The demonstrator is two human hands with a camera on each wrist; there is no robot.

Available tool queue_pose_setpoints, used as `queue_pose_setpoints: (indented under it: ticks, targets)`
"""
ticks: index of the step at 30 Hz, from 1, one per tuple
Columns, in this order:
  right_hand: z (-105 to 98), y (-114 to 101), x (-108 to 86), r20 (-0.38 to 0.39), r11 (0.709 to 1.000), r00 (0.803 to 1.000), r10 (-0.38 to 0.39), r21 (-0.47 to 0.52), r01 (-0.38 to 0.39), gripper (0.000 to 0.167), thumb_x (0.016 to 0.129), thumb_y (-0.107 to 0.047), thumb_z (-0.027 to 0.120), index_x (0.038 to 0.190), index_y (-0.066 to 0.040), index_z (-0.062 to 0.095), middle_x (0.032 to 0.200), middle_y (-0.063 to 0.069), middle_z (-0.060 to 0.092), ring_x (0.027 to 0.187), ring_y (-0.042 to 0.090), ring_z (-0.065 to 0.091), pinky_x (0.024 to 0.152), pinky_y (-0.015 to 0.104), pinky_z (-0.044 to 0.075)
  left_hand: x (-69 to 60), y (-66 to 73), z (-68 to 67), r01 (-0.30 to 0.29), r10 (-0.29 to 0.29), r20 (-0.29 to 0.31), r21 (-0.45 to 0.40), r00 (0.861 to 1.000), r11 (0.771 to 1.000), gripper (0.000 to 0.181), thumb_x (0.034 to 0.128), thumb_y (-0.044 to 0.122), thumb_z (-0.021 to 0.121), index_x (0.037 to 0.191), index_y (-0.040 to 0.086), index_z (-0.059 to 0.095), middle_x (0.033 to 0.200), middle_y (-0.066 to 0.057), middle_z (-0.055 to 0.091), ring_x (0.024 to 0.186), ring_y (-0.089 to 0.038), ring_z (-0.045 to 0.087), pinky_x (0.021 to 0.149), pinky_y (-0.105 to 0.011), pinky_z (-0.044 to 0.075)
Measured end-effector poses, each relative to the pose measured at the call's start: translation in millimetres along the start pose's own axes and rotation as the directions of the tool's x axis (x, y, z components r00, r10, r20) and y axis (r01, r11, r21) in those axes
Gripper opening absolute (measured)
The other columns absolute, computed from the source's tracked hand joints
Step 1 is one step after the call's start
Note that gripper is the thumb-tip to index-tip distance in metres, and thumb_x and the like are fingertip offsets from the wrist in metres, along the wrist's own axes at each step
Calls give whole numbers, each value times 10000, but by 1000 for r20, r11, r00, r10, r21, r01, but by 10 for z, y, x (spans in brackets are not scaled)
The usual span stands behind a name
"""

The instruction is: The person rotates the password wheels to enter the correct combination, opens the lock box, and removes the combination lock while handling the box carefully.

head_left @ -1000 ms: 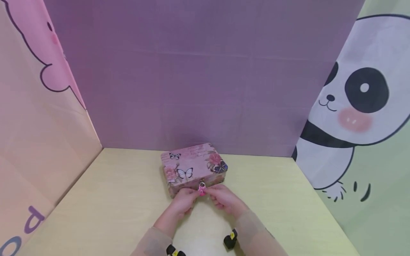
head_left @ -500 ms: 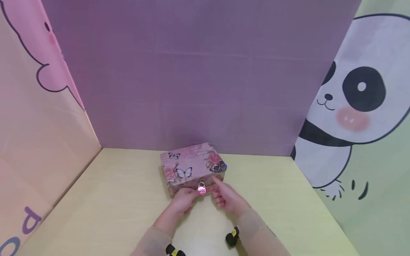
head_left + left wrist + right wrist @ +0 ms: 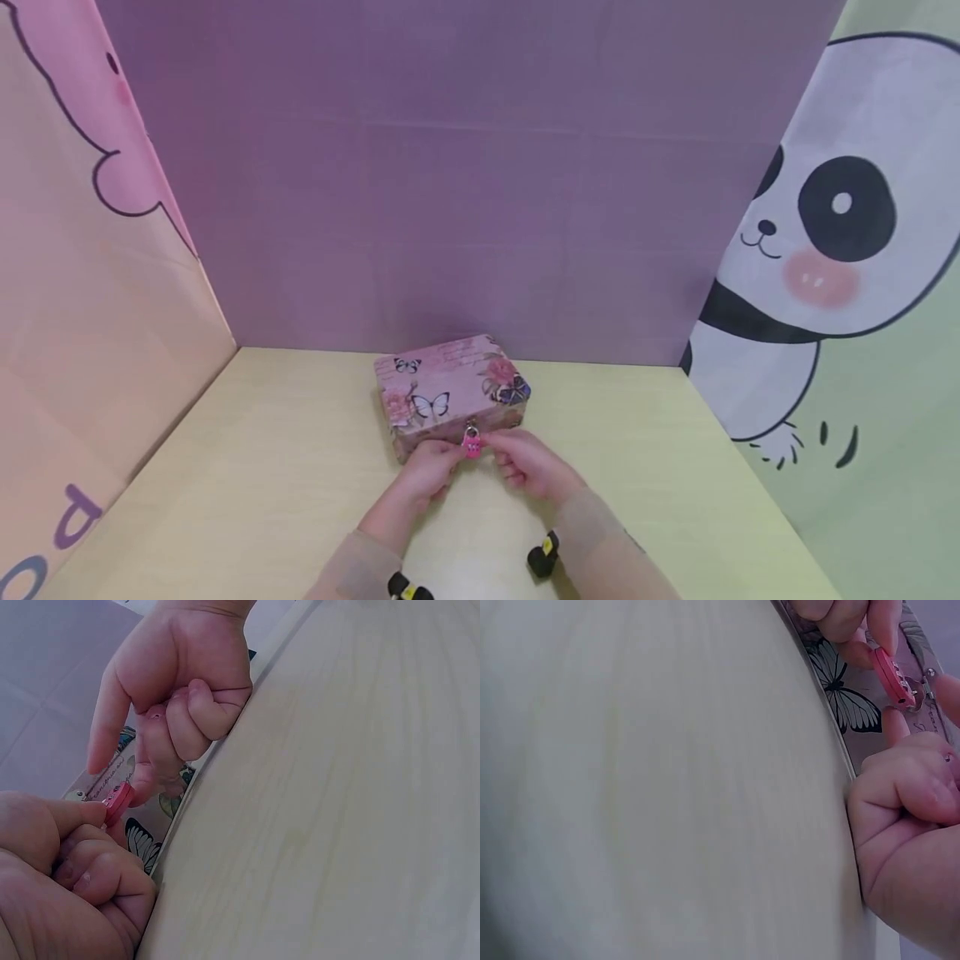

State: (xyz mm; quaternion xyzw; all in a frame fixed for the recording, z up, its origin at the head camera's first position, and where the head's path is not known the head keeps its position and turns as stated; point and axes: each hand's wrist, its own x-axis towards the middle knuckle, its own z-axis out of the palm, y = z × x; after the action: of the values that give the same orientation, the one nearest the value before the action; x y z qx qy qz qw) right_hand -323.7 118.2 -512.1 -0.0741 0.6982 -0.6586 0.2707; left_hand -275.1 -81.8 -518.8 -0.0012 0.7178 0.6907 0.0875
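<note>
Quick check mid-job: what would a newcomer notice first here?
Probably the big panda print at the head view's right edge. Next, the pink butterfly box far back on the table, then the bright pink padlock at its front, pinched by the left hand, with the right hand opposite.

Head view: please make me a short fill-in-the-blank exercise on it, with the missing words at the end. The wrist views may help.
1. Of the left hand and the right hand, only the ____ one pinches the lock between thumb and finger.
2. The winged insects printed on the box are ____.
3. The black-and-white animal printed on the side wall is a ____.

Missing words: left; butterflies; panda.
</note>
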Motion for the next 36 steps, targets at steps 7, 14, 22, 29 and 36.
queue_pose_setpoints:
  ticks: [7, 14, 22, 29, 36]
  targets:
    - [17, 10, -12, 30, 997, 999, -44, -68, 46, 248, 959, -220, 691, 1122, -34, 678, 655, -57, 423, 512, 66, 305, 443, 203, 264, -40, 36, 18, -9, 9, -2, -20, 1000, 1000, 268, 1003, 172, 597, 1046, -72, 702, 568, 83, 375, 428, -61, 296, 393, -212, 262]
    - [36, 1, -29, 43, 992, 997, -60, -110, 64, 200, 976, -186, 663, 1089, -22, 684, 636, -60, 408, 503, 68, 305, 441, 205, 264, -61, 42, 24, -15, 15, -9, 7, 1000, 1000, 276, 1004, 178, 595, 1041, -74, 701, 570, 80, 379, 422, -64, 305, 384, -215, 270]
    - [57, -5, -34, 35, 993, 998, -60, -103, 63, 160, 978, -194, 661, 997, -39, 697, 606, -53, 359, 487, 83, 284, 425, 216, 240, -66, 47, 29, -25, 25, -16, 5, 1000, 1000, 271, 998, 160, 601, 1047, -87, 704, 560, 90, 374, 416, -53, 296, 381, -206, 264]
    - [61, -14, -28, 31, 994, 998, -49, -92, 52, 139, 973, -192, 663, 962, -60, 702, 609, -48, 357, 489, 84, 282, 428, 217, 237, -42, 41, 33, -14, 14, -20, 4, 1000, 1000, 264, 996, 161, 600, 1029, -78, 707, 561, 85, 376, 418, -58, 302, 381, -210, 271]
    - [52, -12, -11, 24, 995, 999, -36, -87, 38, 143, 972, -195, 663, 952, -61, 709, 606, -54, 362, 491, 79, 288, 432, 213, 241, -33, 43, 33, -12, 12, -19, 0, 1000, 1000, 263, 993, 162, 606, 1018, -81, 703, 559, 90, 373, 419, -56, 300, 384, -209, 269]
